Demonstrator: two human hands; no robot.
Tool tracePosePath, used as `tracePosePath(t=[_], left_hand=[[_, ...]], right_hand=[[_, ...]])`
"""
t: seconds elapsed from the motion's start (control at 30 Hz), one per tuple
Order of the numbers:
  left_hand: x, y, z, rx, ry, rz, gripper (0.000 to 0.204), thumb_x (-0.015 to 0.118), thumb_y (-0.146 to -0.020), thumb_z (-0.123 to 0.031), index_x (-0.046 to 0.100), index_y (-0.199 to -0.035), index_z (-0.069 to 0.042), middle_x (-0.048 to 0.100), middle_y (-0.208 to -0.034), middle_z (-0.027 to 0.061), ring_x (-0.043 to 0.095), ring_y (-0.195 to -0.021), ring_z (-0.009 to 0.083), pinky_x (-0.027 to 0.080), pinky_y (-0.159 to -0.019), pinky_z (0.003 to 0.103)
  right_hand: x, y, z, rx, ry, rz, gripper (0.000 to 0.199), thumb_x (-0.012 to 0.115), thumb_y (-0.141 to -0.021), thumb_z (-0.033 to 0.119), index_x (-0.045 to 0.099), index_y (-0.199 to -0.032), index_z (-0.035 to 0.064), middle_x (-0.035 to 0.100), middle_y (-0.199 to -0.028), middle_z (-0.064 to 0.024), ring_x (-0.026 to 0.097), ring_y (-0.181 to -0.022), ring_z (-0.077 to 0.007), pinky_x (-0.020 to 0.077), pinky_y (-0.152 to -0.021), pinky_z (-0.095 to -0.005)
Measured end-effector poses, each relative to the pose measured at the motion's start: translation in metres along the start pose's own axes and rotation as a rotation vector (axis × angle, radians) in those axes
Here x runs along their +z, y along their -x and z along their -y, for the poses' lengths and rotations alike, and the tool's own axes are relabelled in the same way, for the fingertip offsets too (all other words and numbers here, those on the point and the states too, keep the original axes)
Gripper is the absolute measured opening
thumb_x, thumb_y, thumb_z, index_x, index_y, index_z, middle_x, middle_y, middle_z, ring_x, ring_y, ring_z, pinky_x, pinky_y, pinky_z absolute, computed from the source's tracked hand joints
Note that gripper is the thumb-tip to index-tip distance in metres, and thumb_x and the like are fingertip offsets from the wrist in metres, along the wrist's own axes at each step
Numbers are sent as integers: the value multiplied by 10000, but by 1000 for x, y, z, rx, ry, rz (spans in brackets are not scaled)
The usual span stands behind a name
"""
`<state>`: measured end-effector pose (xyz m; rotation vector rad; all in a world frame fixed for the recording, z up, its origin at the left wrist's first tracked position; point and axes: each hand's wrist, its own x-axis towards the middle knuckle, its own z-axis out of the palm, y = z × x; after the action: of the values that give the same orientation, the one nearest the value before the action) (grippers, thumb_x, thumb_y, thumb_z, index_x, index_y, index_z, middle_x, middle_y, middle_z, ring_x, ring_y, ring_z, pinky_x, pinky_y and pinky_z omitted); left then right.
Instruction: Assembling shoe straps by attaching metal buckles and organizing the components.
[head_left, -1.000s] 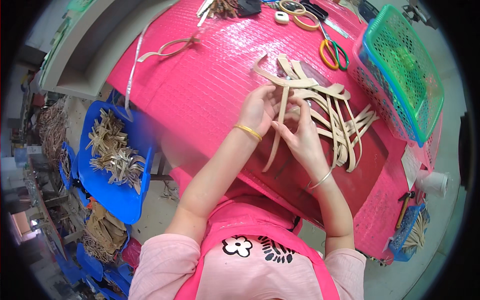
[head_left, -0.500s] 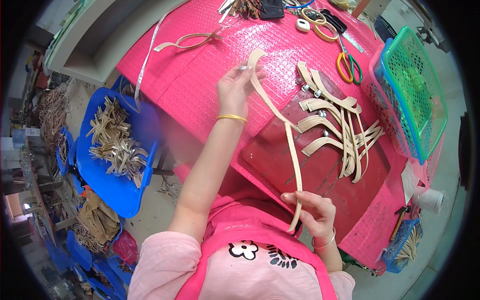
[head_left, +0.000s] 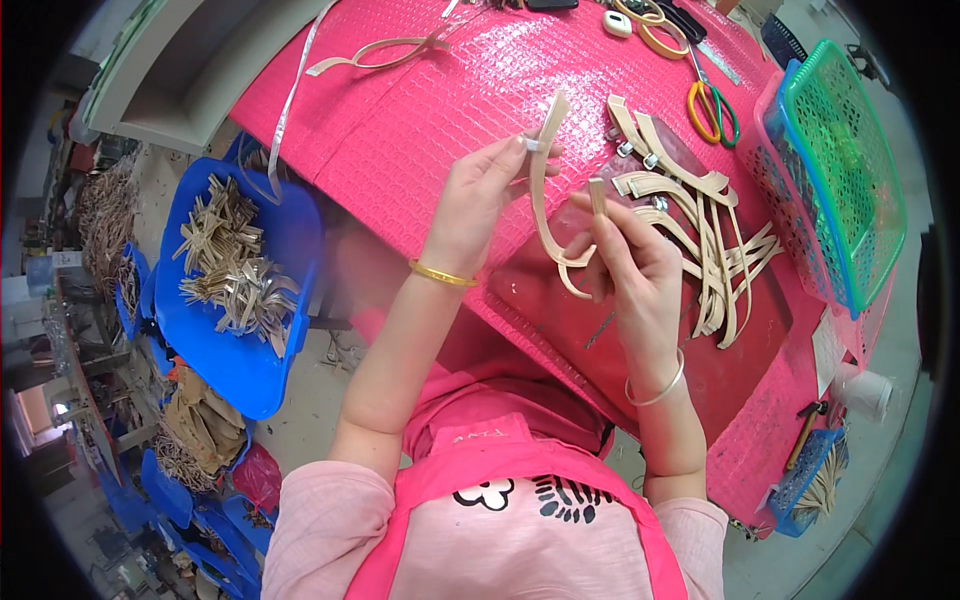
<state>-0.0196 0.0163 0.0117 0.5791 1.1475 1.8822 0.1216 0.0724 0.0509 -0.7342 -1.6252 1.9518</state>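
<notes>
My left hand [head_left: 478,195] is raised over the pink table, fingers pinched on a beige strap [head_left: 540,205] beside a small silver buckle [head_left: 535,146]. From there the strap hangs in a curve towards my right hand [head_left: 645,270]. Closed on its narrow end, my right hand holds that end pointing upward. Right of that hand, a pile of similar beige straps [head_left: 712,235] lies partly on a dark red board [head_left: 555,310]; small metal buckles show on several. My right hand covers part of the pile.
Yellow-and-green-handled scissors [head_left: 693,108] and tape rolls [head_left: 656,48] lie at the far right. Stacked plastic baskets [head_left: 858,140] stand at the right edge, above a hammer [head_left: 802,438]. Another beige strap [head_left: 375,62] lies far left. A blue tray [head_left: 205,345] of strap pieces stands left of the table.
My right hand has moved up from near my apron to beside the left, bringing the strap's narrow end. The stretched strap now bends in a curve. My left hand has shifted slightly right.
</notes>
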Motion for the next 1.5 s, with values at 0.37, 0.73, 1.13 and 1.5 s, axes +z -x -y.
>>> tracePosePath(t=[0.37,0.73,1.13,1.5], left_hand=[[-8,8,3,-39,106,6,328,411,-876,-154,446,-1127,56,538,-1043,177,545,-940,209,443,-820,309],[-17,19,-2,-138,242,164,345,422,-855,-70,398,-1173,59,517,-1094,144,510,-1001,192,407,-876,312],[-25,23,-2,-66,152,30,255,516,-790,-6,526,-1037,53,574,-984,126,555,-905,174,444,-830,285],[-27,24,-7,105,-46,-43,349,573,-706,77,518,-1048,40,580,-969,142,568,-888,174,471,-787,265]], right_hand=[[11,-29,-26,-49,252,-71,123,522,-816,99,538,-847,-20,579,-649,-43,551,-615,-60,411,-521,-184],[13,-31,-38,-160,224,-49,111,513,-833,108,541,-870,7,597,-690,-33,370,-415,12,235,-354,-142],[14,-23,-34,-101,294,-55,119,543,-801,104,564,-815,-12,602,-694,-39,553,-626,-54,438,-539,-197],[20,-33,-23,-482,889,90,45,562,-745,65,564,-786,47,534,-585,-126,505,-441,-186,393,-439,-273]])
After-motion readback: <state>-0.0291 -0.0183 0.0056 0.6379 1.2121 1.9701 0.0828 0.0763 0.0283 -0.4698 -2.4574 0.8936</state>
